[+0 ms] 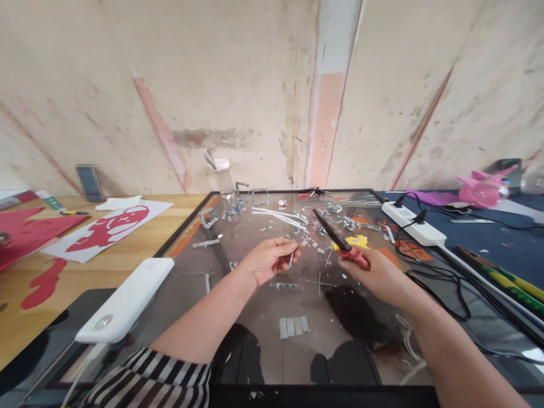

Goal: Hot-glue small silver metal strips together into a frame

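My left hand (274, 258) is over the middle of the dark glass tabletop (255, 317). Its thumb and fingers are pinched on a thin silvery wire (290, 260), which points downward. To the right, my right hand (374, 272) is wrapped round the red handles of a pair of scissors (340, 238). The dark blades point up and to the left, apart from the wire. Just behind the scissors lies a yellow tool (357, 242), partly hidden. Below my hands, several flat grey pieces (293, 327) lie side by side on the glass.
Small grey scraps (317, 229) and white sticks (278, 215) litter the far glass, near a clear bottle (223, 175). A white power strip (412, 224) with black cables is at right. At left are a white power bank (127, 300) and a red paper cutout (110, 226).
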`<state>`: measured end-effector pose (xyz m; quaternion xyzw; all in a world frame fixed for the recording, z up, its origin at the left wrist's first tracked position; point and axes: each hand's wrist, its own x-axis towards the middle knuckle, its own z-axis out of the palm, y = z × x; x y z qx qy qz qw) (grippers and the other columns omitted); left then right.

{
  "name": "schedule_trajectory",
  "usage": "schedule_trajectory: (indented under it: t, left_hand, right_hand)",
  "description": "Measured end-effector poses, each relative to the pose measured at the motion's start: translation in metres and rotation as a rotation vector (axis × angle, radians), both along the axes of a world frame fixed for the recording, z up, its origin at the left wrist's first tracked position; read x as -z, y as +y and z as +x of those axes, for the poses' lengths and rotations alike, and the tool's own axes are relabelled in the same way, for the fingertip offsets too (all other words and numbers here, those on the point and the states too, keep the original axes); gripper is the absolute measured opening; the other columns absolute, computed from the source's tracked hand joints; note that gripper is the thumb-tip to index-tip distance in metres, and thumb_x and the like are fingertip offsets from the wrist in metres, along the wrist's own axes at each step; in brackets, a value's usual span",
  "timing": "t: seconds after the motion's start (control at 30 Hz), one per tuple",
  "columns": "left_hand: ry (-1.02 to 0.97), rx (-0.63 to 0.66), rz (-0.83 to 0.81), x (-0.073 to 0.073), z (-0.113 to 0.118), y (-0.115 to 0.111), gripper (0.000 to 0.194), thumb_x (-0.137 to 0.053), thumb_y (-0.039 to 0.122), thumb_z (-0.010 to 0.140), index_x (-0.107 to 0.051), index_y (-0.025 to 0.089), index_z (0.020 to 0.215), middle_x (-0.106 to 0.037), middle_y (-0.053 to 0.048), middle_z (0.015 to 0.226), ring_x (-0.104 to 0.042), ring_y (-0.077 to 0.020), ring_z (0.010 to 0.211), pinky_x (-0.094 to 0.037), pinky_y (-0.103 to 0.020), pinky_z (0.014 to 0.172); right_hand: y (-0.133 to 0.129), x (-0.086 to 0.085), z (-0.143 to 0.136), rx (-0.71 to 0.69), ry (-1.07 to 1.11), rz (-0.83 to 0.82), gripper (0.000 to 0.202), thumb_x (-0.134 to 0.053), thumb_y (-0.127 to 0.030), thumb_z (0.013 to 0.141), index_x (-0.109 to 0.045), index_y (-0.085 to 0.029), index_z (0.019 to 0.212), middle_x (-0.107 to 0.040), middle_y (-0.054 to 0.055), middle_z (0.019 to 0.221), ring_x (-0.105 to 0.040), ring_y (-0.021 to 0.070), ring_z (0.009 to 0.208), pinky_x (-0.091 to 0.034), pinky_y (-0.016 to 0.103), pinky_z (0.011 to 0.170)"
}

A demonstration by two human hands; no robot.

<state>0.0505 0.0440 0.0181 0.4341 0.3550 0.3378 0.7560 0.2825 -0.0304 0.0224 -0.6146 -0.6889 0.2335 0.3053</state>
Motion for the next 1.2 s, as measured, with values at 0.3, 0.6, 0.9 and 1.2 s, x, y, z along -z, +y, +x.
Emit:
schedule_trajectory:
  t: [0.3,0.6,0.9,1.2]
  left_hand:
    - [-0.012,-0.03,-0.024,-0.003,0.006,-0.005,0.004,-0.062,0.009,0.077,-0.066,0.007,0.077,-0.061,-0.003,0.064,-0.056,-0.005,0.051,-0.039,-0.009,0.039]
    - [0.006,-0.058,0.018,0.001,0.014,-0.009,0.003,-0.065,0.01,0.075,-0.066,0.007,0.076,-0.061,-0.004,0.064,-0.058,-0.0065,0.053,-0.045,-0.011,0.043]
    - [0.018,-0.043,0.013,0.004,0.016,-0.011,0.006,-0.069,0.013,0.073,-0.067,0.008,0.076,-0.063,-0.004,0.064,-0.059,-0.0075,0.054,-0.047,-0.013,0.045]
    - [0.004,-0.029,-0.036,0.006,0.021,-0.016,0.004,-0.067,0.011,0.074,-0.066,0.007,0.075,-0.063,-0.004,0.062,-0.06,-0.0075,0.052,-0.049,-0.013,0.046]
  right_hand:
    - [0.017,0.014,0.0,0.322,-0.33,0.019,0.021,-0.05,-0.033,0.079,-0.06,-0.019,0.091,-0.068,0.004,0.075,-0.062,0.0191,0.068,-0.037,0.024,0.057]
    - [0.025,0.015,-0.04,0.374,-0.536,0.042,0.02,-0.051,-0.034,0.08,-0.058,-0.017,0.087,-0.067,0.012,0.078,-0.064,0.0275,0.074,-0.035,0.029,0.056]
    - [0.031,0.021,-0.035,0.393,-0.44,-0.023,0.017,-0.049,-0.017,0.076,-0.059,-0.014,0.089,-0.067,0.017,0.079,-0.064,0.0324,0.077,-0.04,0.035,0.061]
    - [0.019,0.002,-0.035,0.186,0.077,-0.031,0.016,-0.054,-0.029,0.074,-0.054,-0.018,0.085,-0.061,0.001,0.068,-0.058,0.0162,0.061,-0.045,0.027,0.056]
